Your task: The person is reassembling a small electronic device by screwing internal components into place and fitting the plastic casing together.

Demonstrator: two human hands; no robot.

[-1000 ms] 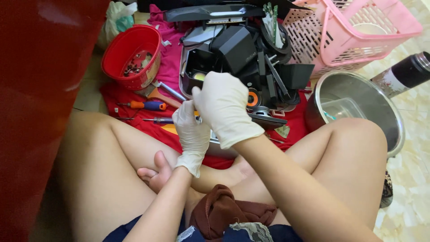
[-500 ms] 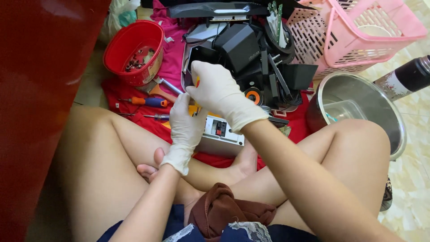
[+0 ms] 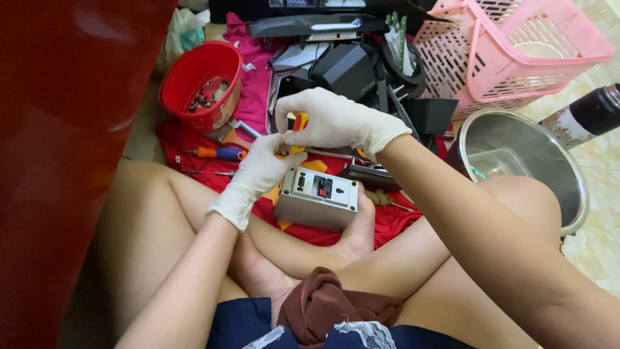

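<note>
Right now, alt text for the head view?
Two gloved hands, left hand and right hand, hold a yellow-handled screwdriver over a grey box braced by a foot. Red bowl, pink basket and steel pot sit around.

We see a tiled floor (image 3: 597, 187) with a red cloth (image 3: 187, 145) spread on it. On the tiles stand a pink basket (image 3: 510, 58), a steel pot (image 3: 529, 161) and what may be a flask (image 3: 584, 119).

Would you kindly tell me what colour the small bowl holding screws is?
The bowl is red, seen in the head view.
</note>
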